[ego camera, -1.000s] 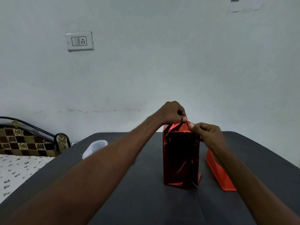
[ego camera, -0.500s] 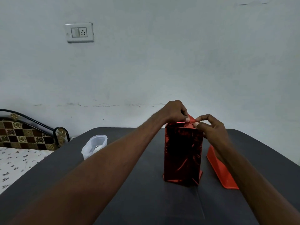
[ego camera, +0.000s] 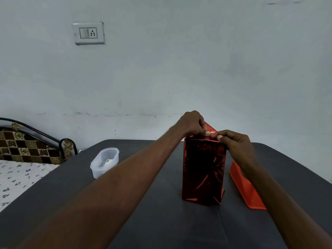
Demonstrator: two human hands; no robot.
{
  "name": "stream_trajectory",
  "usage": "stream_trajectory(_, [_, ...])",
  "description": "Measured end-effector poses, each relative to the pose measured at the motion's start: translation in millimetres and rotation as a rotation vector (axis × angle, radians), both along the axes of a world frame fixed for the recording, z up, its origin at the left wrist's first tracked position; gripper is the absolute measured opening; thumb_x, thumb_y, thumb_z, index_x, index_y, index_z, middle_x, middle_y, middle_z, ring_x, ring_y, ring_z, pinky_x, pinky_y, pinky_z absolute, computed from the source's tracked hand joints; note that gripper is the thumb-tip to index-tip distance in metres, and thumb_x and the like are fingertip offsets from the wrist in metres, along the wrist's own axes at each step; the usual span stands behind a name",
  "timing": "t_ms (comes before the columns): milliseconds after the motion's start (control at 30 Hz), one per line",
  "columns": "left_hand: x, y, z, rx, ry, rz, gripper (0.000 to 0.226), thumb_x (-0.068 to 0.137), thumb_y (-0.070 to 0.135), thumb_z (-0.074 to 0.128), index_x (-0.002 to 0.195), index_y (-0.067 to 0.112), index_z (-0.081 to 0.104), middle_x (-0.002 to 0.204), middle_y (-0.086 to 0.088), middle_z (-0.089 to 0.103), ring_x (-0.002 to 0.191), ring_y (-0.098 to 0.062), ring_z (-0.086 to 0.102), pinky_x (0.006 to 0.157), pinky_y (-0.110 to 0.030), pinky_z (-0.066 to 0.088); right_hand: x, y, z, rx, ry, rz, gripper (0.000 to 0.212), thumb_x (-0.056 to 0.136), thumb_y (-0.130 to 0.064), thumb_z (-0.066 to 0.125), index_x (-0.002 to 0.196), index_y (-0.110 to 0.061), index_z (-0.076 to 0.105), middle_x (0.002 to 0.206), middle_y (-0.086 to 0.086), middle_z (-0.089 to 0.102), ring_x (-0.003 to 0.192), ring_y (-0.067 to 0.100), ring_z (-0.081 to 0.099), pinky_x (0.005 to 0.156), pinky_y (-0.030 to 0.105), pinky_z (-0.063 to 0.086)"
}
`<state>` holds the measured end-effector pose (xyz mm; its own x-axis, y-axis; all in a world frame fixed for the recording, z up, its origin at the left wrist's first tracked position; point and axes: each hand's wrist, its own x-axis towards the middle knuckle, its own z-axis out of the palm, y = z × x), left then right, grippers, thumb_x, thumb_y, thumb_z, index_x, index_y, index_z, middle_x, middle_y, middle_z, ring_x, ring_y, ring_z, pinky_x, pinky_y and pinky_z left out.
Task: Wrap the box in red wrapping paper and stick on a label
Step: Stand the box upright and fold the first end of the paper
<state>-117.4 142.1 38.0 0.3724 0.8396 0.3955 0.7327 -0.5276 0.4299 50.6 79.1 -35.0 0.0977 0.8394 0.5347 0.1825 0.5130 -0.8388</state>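
My two bare forearms reach forward over the dark grey table (ego camera: 161,221). At about 1 o'clock the box (ego camera: 203,169) stands upright on the table, wrapped in shiny red wrapping paper (ego camera: 201,194) that flares a little at its base. Just beside it at 2 o'clock lies an orange tray-like object (ego camera: 246,193), partly hidden by my right arm. At the top of the box, my left hand (ego camera: 192,125) has its fingers curled, pinching a raised red paper flap (ego camera: 210,129); my right hand (ego camera: 233,141) meets it from 2 o'clock, thumb and fingertips pinching the same flap at the top edge. At 10 o'clock, well apart from the box, sits a clear plastic container (ego camera: 105,161) with something pale inside. Further, at 9 o'clock, a bed with a patterned headboard (ego camera: 27,146); on the wall at 11 o'clock, a switch socket plate (ego camera: 89,33).
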Motion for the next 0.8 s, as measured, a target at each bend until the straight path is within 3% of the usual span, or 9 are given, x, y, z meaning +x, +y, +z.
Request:
stream_trajectory(133, [-4.9, 4.5, -9.1, 0.088, -0.087, 0.094, 0.022, 0.066, 0.032, 0.088, 0.071, 0.022, 0.070, 0.075, 0.014, 0.063, 0.076, -0.008, 0.060, 0.070, -0.026, 0.048, -2.9, -2.0, -3.3, 0.051, -0.003, -0.021, 0.025, 0.096, -0.003, 0.056, 0.093, -0.012, 0.079, 0.091, 0.002, 0.077, 0.090, 0.010, 0.070, 0.072, 0.011, 0.051])
stream_trajectory(233, [-15.8, 4.0, -7.4, 0.133, -0.160, 0.151, 0.021, 0.075, 0.038, 0.082, 0.072, 0.020, 0.071, 0.076, 0.011, 0.066, 0.078, -0.010, 0.063, 0.071, -0.026, 0.049, -3.6, -2.8, -5.1, 0.065, 0.008, -0.027, 0.025, 0.097, -0.004, 0.055, 0.095, -0.012, 0.079, 0.094, 0.002, 0.077, 0.094, 0.009, 0.069, 0.070, 0.010, 0.050])
stream_trajectory(400, [-32.0, -5.4, 0.4, -0.061, -0.067, 0.131, 0.055, 0.081, 0.061, 0.069, 0.077, 0.006, 0.077, 0.071, -0.001, 0.074, 0.065, -0.013, 0.062, 0.066, -0.028, 0.049, -6.7, -3.5, -8.6, 0.070, 0.009, -0.041, 0.026, 0.098, -0.005, 0.054, 0.095, -0.013, 0.078, 0.094, -0.001, 0.076, 0.095, 0.010, 0.069, 0.070, 0.011, 0.049])
stream_trajectory(533, [-29.3, -10.6, 2.8, -0.132, -0.047, 0.136, 0.046, 0.078, 0.042, 0.078, 0.082, -0.003, 0.073, 0.070, -0.007, 0.058, 0.068, -0.016, 0.052, 0.064, -0.029, 0.039, -7.3, -2.5, -9.5, 0.079, 0.022, -0.047, 0.028, 0.098, -0.005, 0.053, 0.093, -0.017, 0.078, 0.091, -0.002, 0.076, 0.093, 0.012, 0.069, 0.070, 0.013, 0.052])
stream_trajectory(600, [-27.2, -12.3, 4.6, -0.180, -0.044, 0.148, 0.036, 0.077, 0.035, 0.080, 0.080, 0.001, 0.070, 0.072, -0.007, 0.057, 0.070, -0.017, 0.052, 0.065, -0.029, 0.039, -7.5, -2.5, -9.9, 0.081, 0.011, -0.046, 0.028, 0.098, -0.005, 0.053, 0.093, -0.017, 0.078, 0.092, -0.001, 0.076, 0.094, 0.012, 0.069, 0.069, 0.013, 0.052])
stream_trajectory(733, [-23.8, -10.2, 6.4, -0.292, -0.068, 0.207, 0.037, 0.077, 0.033, 0.083, 0.072, 0.007, 0.057, 0.067, -0.004, 0.051, 0.061, -0.017, 0.044, 0.055, -0.025, 0.035, -5.4, -2.0, -9.6, 0.063, 0.019, -0.014, 0.027, 0.099, -0.005, 0.053, 0.096, -0.014, 0.078, 0.098, 0.002, 0.075, 0.099, 0.012, 0.068, 0.068, 0.012, 0.051])
stream_trajectory(800, [-22.9, -8.6, 7.7, -0.314, -0.083, 0.227, 0.033, 0.077, 0.030, 0.082, 0.077, 0.007, 0.059, 0.070, -0.004, 0.051, 0.058, -0.016, 0.042, 0.052, -0.025, 0.033, -4.3, -1.5, -8.5, 0.060, 0.020, -0.001, 0.027, 0.099, -0.004, 0.053, 0.096, -0.013, 0.078, 0.097, 0.002, 0.076, 0.098, 0.011, 0.069, 0.068, 0.013, 0.051])
